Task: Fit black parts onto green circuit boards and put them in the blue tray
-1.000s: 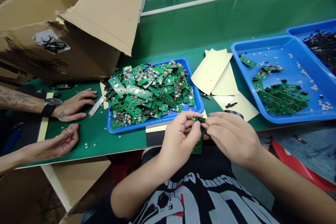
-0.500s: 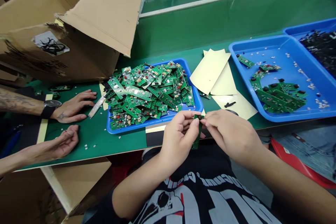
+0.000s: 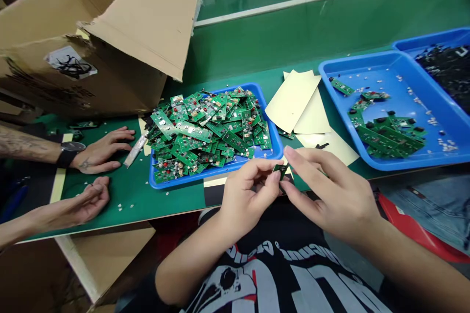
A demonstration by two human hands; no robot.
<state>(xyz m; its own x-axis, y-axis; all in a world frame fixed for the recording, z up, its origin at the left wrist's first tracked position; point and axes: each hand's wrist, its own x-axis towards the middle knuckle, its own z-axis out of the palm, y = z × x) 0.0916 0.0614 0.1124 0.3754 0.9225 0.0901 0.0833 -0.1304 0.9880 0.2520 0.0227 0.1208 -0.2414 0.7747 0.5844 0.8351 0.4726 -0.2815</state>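
Note:
My left hand pinches a small green circuit board between thumb and fingers, above the table's front edge. A dark part sits at the board's upper end; my fingers hide much of the rest. Beside it, my right hand has its thumb and index finger spread apart around the board's end. The right thumb tip is close to the board, and I cannot tell whether it touches. Just behind my hands stands a blue tray heaped with green circuit boards.
Another blue tray at right holds several boards and white bits; a further tray holds black parts. Yellowish sheets lie between trays, small black pieces on one. A co-worker's hands rest at left near a cardboard box.
My right hand's fingers have spread from a pinch at the board, and the hand has shifted slightly right. My left hand still holds the board, now tilted differently.

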